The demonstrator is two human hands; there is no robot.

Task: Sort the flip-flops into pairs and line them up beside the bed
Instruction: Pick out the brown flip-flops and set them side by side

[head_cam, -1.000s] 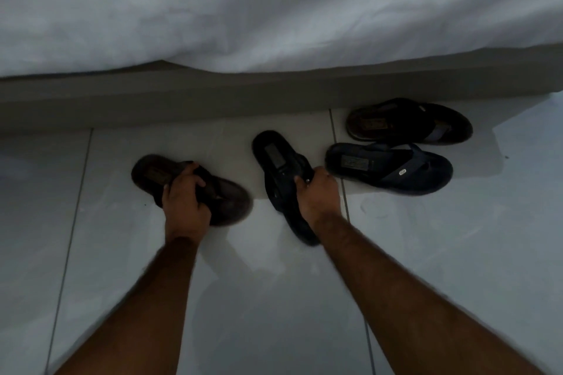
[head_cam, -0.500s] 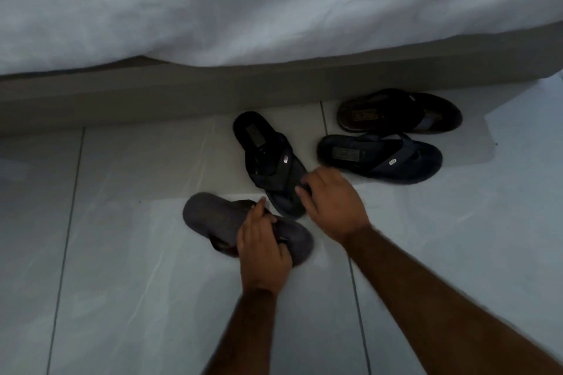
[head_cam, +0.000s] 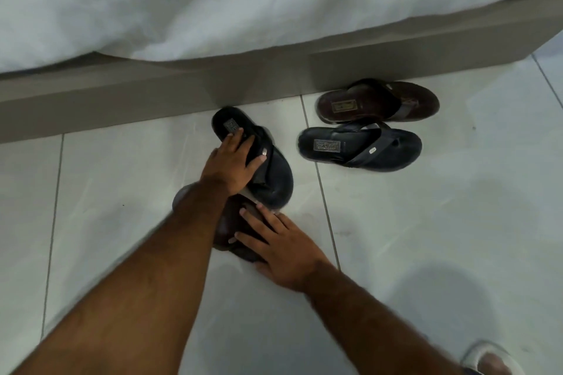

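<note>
Sorting half done, no pair lined up yet.
Your left hand point(head_cam: 230, 166) lies flat on black flip-flop point(head_cam: 274, 173), right hand point(head_cam: 283, 248) flat on brown flip-flop point(head_cam: 234, 222); their mates point(head_cam: 377, 102) wait mixed by bed point(head_cam: 213, 85).

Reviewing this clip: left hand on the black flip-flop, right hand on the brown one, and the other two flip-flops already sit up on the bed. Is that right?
Not quite. The head view shows the other brown flip-flop and other black flip-flop lying on the floor beside the bed, not on it. The rest holds: the left hand is on the black flip-flop, and the right hand is on the brown flip-flop.
</note>
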